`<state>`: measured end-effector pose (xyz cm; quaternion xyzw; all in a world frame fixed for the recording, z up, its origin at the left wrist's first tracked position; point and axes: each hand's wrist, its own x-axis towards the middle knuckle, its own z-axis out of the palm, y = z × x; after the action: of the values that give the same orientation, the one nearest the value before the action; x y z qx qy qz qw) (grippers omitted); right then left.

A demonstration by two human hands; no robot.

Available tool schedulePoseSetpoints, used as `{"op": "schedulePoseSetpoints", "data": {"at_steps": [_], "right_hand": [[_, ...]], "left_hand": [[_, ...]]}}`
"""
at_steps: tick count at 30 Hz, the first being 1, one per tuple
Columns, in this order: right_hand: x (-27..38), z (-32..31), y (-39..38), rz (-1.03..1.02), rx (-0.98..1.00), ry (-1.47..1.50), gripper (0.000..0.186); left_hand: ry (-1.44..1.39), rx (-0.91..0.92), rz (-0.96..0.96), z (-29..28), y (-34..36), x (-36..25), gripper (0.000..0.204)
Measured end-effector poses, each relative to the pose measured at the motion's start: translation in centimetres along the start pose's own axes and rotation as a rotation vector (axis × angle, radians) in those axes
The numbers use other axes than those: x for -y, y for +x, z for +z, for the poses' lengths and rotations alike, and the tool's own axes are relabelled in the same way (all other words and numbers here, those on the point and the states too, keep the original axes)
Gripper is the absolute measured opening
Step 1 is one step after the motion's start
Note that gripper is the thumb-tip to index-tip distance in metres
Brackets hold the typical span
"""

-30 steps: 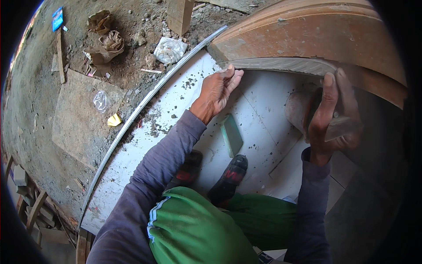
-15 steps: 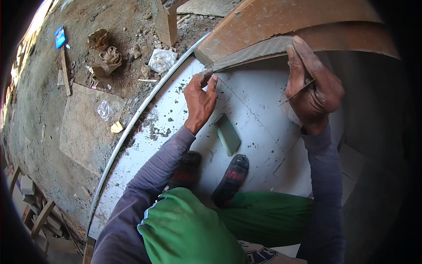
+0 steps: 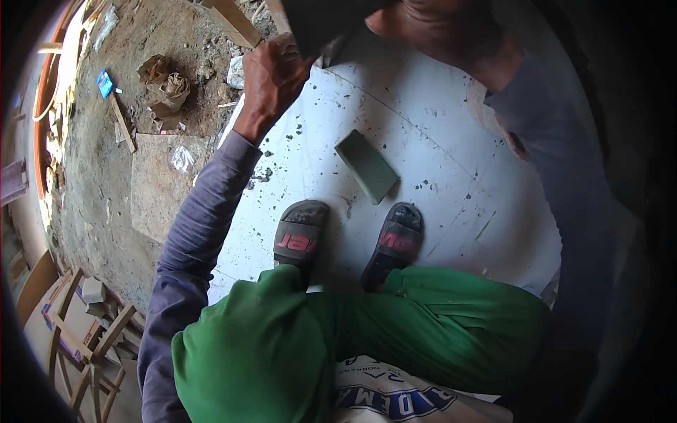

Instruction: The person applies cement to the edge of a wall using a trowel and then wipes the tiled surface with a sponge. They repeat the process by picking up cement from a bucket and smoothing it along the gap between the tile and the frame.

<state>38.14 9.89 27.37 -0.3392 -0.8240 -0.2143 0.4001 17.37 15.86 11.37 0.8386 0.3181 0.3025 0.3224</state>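
At the top edge of the view, a dark flat strip (image 3: 328, 25) is held up between my hands, its far part cut off by the frame. My left hand (image 3: 277, 79) is closed with its fingertips at the strip's near left corner. Across from it, my right hand (image 3: 448, 32) grips the strip's right side, the thumb showing at the edge; its other fingers are in shadow or out of frame. Below them, a green rectangular block (image 3: 367, 168) lies tilted on the white tiled floor (image 3: 437, 176), touched by neither hand.
My feet in dark slippers (image 3: 302, 233) stand on the tiles, among scattered mortar crumbs. To the left lie bare dirt ground, crumpled brown paper (image 3: 166, 84), a flat board (image 3: 159, 190) and a wood stick (image 3: 122, 123). Wooden scraps (image 3: 92, 345) are piled at lower left. A timber post (image 3: 233, 22) stands at the top.
Both hands have moved up and away from me, the left also leftward. The strip, earlier showing grey ridged mortar, now shows a dark face. My view has tilted toward my feet.
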Motion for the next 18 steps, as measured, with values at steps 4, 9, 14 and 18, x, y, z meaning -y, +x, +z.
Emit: {"op": "schedulePoseSetpoints", "data": {"at_steps": [4, 9, 14, 18], "right_hand": [[0.4, -0.5, -0.6, 0.022, 0.068, -0.178, 0.024], [0.2, 0.2, -1.4, 0.032, -0.032, -0.242, 0.007], [0.6, -0.4, -1.5, -0.011, -0.060, -0.262, 0.016], [4.6, -2.8, -6.4, 0.253, 0.203, 0.053, 0.030]], "left_hand": [[0.168, 0.099, -0.041, -0.3, 0.9, -1.0, 0.041], [0.199, 0.211, 0.073, -1.2, 2.3, -1.0, 0.040], [0.159, 0.295, 0.056, -1.0, 3.7, -1.1, 0.024], [-0.326, 0.438, -0.111, -1.8, 3.6, -1.5, 0.035]]}}
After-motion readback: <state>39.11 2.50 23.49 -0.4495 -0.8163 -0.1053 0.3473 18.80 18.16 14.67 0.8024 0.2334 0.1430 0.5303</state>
